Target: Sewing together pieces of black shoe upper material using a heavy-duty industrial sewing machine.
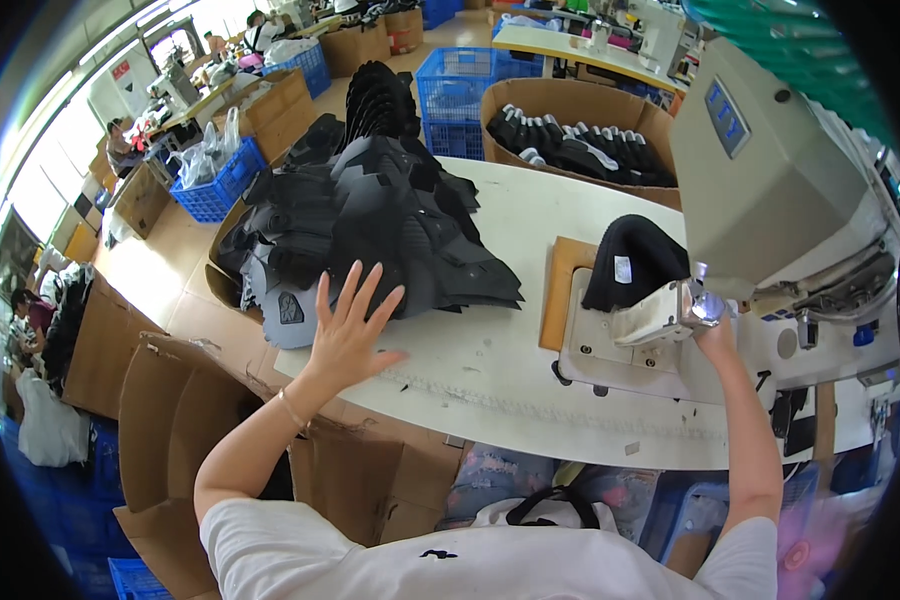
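Note:
My left hand (350, 335) is spread, fingers apart, at the near edge of a pile of black and dark grey cut fabric pieces (370, 215). It grips none of them. One grey piece under the pile bears a dark patch (290, 308). My right hand (716, 332) is at the metal needle-and-presser end (660, 312) of a large beige sewing machine (770, 170). Metal parts hide most of its fingers, so whether it holds anything does not show. Just beyond the presser, a curved black knitted piece (635, 262) with a small white label rests over the machine's bed plate (610, 350).
The white table (490, 385) carries the machine and the pile. A carton (580, 95) of black pieces stands behind it, beside blue crates (457, 85). Opened cardboard boxes (175, 420) sit at my left. A green ribbed thing (790, 45) hangs at upper right. People work far left.

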Tool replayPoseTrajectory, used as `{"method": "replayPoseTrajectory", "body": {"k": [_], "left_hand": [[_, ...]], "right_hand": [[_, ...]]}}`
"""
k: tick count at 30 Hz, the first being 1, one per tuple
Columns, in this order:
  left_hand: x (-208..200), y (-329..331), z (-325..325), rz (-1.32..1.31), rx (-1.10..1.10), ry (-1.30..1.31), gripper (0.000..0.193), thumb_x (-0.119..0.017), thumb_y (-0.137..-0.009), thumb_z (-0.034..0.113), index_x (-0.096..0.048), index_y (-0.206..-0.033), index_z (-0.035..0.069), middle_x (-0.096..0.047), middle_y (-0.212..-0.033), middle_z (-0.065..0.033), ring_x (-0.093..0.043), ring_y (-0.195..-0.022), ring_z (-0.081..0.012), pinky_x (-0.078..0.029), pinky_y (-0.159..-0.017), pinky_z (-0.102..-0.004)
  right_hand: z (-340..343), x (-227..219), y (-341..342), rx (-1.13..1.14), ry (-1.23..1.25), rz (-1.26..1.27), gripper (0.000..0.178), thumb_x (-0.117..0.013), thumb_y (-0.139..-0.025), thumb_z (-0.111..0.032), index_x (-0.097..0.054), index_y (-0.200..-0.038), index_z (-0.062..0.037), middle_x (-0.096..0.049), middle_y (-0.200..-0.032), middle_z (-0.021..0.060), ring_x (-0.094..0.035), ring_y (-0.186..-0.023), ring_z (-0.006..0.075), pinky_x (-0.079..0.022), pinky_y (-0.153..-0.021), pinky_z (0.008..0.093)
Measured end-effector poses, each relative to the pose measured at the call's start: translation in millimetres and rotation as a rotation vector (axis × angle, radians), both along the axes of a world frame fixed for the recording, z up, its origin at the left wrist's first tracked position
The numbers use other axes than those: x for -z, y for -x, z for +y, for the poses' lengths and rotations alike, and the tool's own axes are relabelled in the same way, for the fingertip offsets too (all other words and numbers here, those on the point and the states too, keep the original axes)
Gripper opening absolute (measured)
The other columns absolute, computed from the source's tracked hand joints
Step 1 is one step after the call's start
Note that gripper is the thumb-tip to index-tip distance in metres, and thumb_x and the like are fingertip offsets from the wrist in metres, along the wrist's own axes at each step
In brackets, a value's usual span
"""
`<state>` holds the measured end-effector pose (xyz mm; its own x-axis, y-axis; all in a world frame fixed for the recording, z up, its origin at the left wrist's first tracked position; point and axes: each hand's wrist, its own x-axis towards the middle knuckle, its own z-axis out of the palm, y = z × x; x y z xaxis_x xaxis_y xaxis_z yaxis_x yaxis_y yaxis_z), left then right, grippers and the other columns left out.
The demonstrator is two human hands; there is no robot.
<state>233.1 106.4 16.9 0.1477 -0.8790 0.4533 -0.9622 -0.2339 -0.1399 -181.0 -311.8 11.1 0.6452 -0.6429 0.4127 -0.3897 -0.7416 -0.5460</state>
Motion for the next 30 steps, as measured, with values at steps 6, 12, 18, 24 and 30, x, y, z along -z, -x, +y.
{"method": "replayPoseTrajectory", "body": {"k": [6, 12, 18, 24, 30], "left_hand": [[-20, -95, -30, -0.468, 0.067, -0.074, 0.058, -0.061, -0.088, 0.011, -0.055, -0.146, 0.014, -0.055, -0.148, -0.0132, -0.059, -0.124, -0.04, -0.055, -0.095, -0.0492], [9, -137, -22, -0.23, -0.267, -0.184, 0.073, -0.058, -0.087, 0.0, -0.038, -0.156, 0.014, -0.046, -0.156, -0.0106, -0.054, -0.131, -0.0381, -0.052, -0.103, -0.044], [14, -123, -32, 0.244, -0.53, -0.093, 0.081, -0.055, -0.081, -0.006, -0.038, -0.157, 0.015, -0.041, -0.16, -0.0109, -0.041, -0.143, -0.0393, -0.03, -0.119, -0.0541], [-18, 53, -151, 0.674, 0.21, 0.182, 0.053, -0.068, -0.087, 0.001, -0.058, -0.139, 0.007, -0.06, -0.14, -0.0146, -0.055, -0.131, -0.0367, -0.042, -0.112, -0.0426], [-16, 173, -294, 0.296, 0.235, 0.093, 0.023, -0.068, -0.091, 0.012, -0.071, -0.114, 0.01, -0.068, -0.118, -0.0146, -0.065, -0.113, -0.031, -0.055, -0.088, -0.0421]], "right_hand": [[-13, 23, 7, 0.286, -0.042, 0.2, 0.048, -0.082, -0.083, -0.013, -0.054, -0.118, 0.0034, -0.068, -0.109, 0.0191, -0.067, -0.1, 0.0316, -0.052, -0.087, 0.0395], [-11, 13, 1, 0.207, 0.05, 0.285, 0.04, -0.078, -0.081, -0.01, -0.06, -0.116, -0.003, -0.067, -0.105, 0.0223, -0.068, -0.099, 0.039, -0.053, -0.084, 0.045], [0, -14, 0, 0.177, 0.192, 0.401, 0.034, -0.066, -0.089, -0.013, -0.06, -0.122, -0.0089, -0.07, -0.101, 0.0273, -0.068, -0.092, 0.0482, -0.053, -0.078, 0.0523], [-19, -32, -17, 0.065, 0.458, 0.429, 0.019, -0.059, -0.09, -0.012, -0.063, -0.108, -0.0076, -0.068, -0.095, 0.0193, -0.068, -0.09, 0.0375, -0.053, -0.081, 0.0479], [-39, -53, -46, -0.018, 0.406, 0.279, 0.018, -0.061, -0.087, -0.012, -0.067, -0.102, -0.0069, -0.07, -0.094, 0.0193, -0.068, -0.091, 0.0371, -0.053, -0.082, 0.0469]]}}
